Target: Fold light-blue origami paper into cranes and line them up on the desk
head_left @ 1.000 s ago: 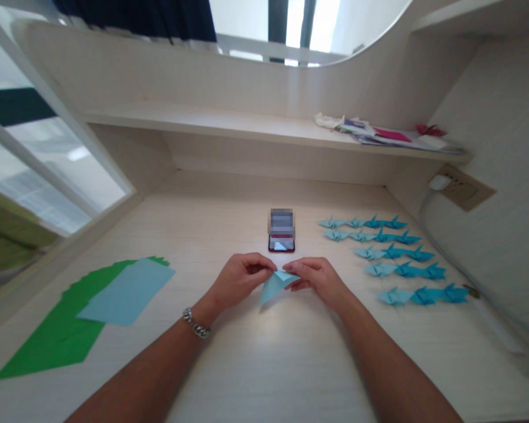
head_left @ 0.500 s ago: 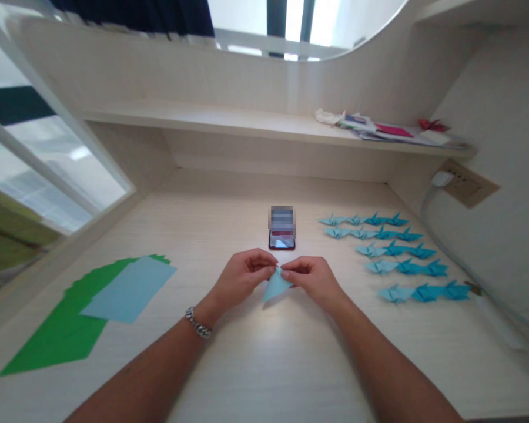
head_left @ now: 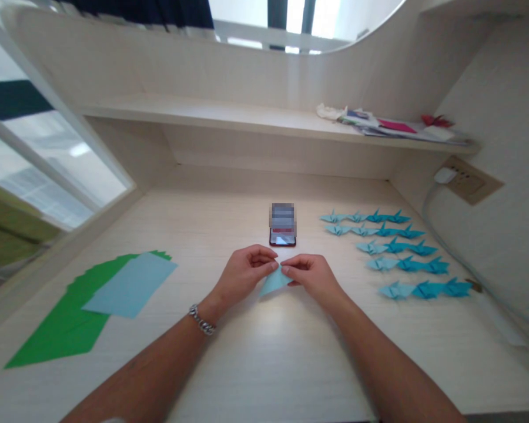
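A folded piece of light blue origami paper point(head_left: 274, 285) is held between my two hands over the desk. My left hand point(head_left: 247, 269) pinches its upper left edge with thumb and fingers, and a silver chain bracelet point(head_left: 201, 320) circles that wrist. On the other side, my right hand point(head_left: 314, 274) grips the paper's upper right edge between thumb and forefinger. The fingertips hide the top of the paper. Just beyond the hands lies a phone point(head_left: 283, 225) with its screen lit. Several folded blue paper cranes point(head_left: 417, 264) stand in rows to the right.
Fanned green sheets point(head_left: 62, 329) lie on the desk's left, with light blue sheets point(head_left: 132, 285) on top. A shelf point(head_left: 229, 118) crosses the back, bearing papers point(head_left: 392, 126) at its right. A white plug and cable point(head_left: 445, 175) sit in the wall socket point(head_left: 476, 182).
The blue paper has tilted between my fingers, and its lower point sits slightly higher and further left. Both hands keep their pinch in nearly the same place. The camera view has shifted slightly.
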`<action>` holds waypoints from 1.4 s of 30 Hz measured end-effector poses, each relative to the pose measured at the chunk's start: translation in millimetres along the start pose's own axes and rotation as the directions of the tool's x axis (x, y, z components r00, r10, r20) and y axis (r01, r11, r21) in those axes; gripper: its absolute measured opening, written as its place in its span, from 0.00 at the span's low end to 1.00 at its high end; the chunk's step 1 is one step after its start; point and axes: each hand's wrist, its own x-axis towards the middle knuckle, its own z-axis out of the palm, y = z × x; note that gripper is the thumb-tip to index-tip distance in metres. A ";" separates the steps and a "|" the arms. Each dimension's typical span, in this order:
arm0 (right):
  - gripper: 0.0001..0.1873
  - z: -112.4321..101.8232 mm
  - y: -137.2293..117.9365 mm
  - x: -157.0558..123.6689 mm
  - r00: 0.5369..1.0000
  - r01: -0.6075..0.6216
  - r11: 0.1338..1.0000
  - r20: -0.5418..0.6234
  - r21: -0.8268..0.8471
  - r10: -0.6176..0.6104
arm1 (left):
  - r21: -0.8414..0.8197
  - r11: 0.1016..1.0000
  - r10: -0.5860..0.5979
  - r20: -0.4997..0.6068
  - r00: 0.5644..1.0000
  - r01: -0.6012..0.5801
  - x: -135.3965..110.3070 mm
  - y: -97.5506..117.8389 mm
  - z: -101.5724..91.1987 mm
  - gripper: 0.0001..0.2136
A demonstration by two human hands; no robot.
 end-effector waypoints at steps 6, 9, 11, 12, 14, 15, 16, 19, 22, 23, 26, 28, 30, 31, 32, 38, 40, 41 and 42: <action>0.17 -0.2 -0.9 -0.2 1.000 -0.022 0.999 -0.010 0.041 0.023 | -0.017 1.000 -0.019 -0.006 1.000 0.019 0.9 -0.5 0.7 0.10; 0.18 0.4 -0.8 -0.1 1.000 -0.023 0.998 -0.013 0.054 0.024 | -0.023 0.999 -0.030 -0.017 0.999 0.030 0.8 -0.2 1.2 0.10; 0.17 1.0 -0.8 0.0 1.000 -0.015 0.998 -0.016 0.061 0.016 | -0.026 0.999 -0.034 -0.027 0.999 0.033 0.5 0.6 1.7 0.10; 0.17 1.4 -0.9 -0.1 1.000 -0.009 0.998 -0.019 0.063 0.010 | -0.026 0.999 -0.033 -0.032 0.999 0.032 0.4 1.1 2.0 0.10; 0.17 2.3 -1.2 -0.3 1.000 0.000 0.998 -0.028 0.062 0.001 | -0.024 0.999 -0.028 -0.039 0.999 0.027 0.0 1.9 2.6 0.10; 0.17 2.7 -1.4 -0.4 0.999 0.003 0.998 -0.035 0.057 -0.001 | -0.022 0.999 -0.025 -0.040 0.999 0.024 0.0 2.2 2.8 0.10; 0.17 3.0 -1.5 -0.6 0.999 0.005 0.999 -0.043 0.051 -0.003 | -0.023 0.999 -0.024 -0.039 0.999 0.023 -0.1 2.4 3.0 0.11; 0.17 3.5 -1.3 -0.9 0.998 0.005 0.999 -0.059 0.036 -0.002 | -0.035 0.999 -0.029 -0.035 0.999 0.028 0.1 2.7 3.3 0.12; 0.18 3.5 -0.7 -1.0 0.998 0.000 0.999 -0.057 0.049 0.003 | -0.047 0.998 -0.038 -0.049 0.998 0.036 0.3 2.9 3.5 0.12; 0.18 3.6 -0.6 -0.9 0.998 -0.001 0.998 -0.055 0.056 0.004 | -0.049 0.998 -0.038 -0.055 0.998 0.036 0.3 2.9 3.6 0.12; 0.19 4.2 -0.8 -0.8 0.999 0.004 0.997 -0.050 0.072 -0.001 | -0.051 0.998 -0.028 -0.067 0.997 0.025 0.1 2.1 4.1 0.11; 0.19 4.6 -1.0 -0.6 0.999 0.012 0.997 -0.044 0.075 -0.008 | -0.049 0.999 -0.008 -0.070 0.998 0.005 0.0 1.0 4.1 0.12; 0.19 4.6 -1.2 -0.4 0.999 0.012 0.997 -0.041 0.078 -0.008 | -0.046 0.999 0.023 -0.081 0.996 -0.027 0.2 0.2 3.4 0.12; 0.20 4.3 -1.4 -0.3 0.999 0.008 0.997 -0.040 0.079 -0.005 | -0.045 0.998 0.040 -0.093 0.995 -0.044 0.3 0.1 2.9 0.12; 0.20 4.0 -1.8 -0.4 0.999 0.006 0.997 -0.040 0.081 -0.002 | -0.044 0.997 0.053 -0.105 0.993 -0.058 0.5 0.3 2.4 0.11; 0.18 2.9 -5.2 -2.7 0.999 0.048 0.997 -0.024 0.056 -0.047 | -0.024 0.999 0.027 -0.035 0.999 -0.028 -1.6 3.7 3.1 0.12; 0.18 2.7 -5.2 -2.8 0.997 0.070 0.996 -0.032 0.052 -0.069 | -0.009 1.000 0.005 0.004 1.000 -0.005 -2.4 3.6 3.5 0.12; 0.18 2.4 -5.0 -2.7 0.996 0.080 0.995 -0.042 0.056 -0.077 | -0.003 1.000 0.003 -0.001 1.000 -0.003 -2.5 3.4 3.2 0.12; 0.19 2.1 -4.7 -2.4 0.995 0.086 0.994 -0.052 0.059 -0.083 | 0.003 1.000 0.007 -0.017 1.000 -0.007 -2.4 3.1 2.7 0.13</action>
